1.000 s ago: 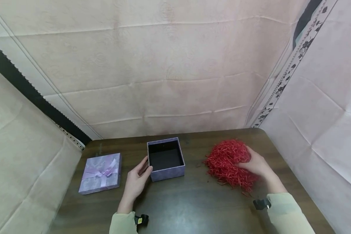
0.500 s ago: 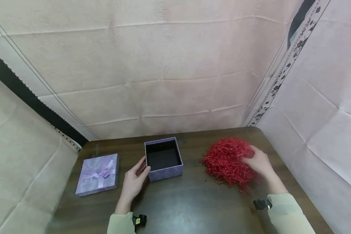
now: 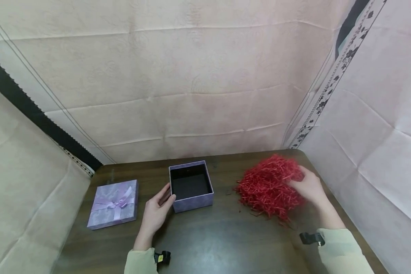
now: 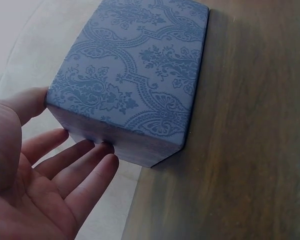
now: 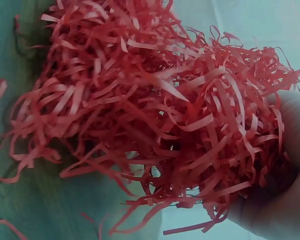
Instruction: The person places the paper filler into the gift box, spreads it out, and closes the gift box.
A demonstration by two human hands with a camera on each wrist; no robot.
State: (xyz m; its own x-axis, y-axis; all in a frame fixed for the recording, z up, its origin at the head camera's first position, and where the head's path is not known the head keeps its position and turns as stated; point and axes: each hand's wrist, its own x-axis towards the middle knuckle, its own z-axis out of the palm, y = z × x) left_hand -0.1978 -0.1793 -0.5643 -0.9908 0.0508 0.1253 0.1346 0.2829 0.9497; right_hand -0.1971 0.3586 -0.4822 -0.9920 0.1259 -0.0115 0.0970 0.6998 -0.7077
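Red shreds (image 3: 268,186) and box (image 3: 193,203) both held

Shreds heaped right of centre, head view; right hand (image 3: 309,187) pinches their right side. Left hand (image 3: 155,213) grips the box's left side, mid-frame, thumb at near corner. Bow-trimmed lid (image 3: 104,217) lies lower left on counter (image 3: 226,239).

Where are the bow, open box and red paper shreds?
Bow (image 3: 118,204): head view, on its knot.
Open box (image 3: 193,203): head view, on its near outer wall.
Red paper shreds (image 3: 268,186): head view, on the middle of the pile.
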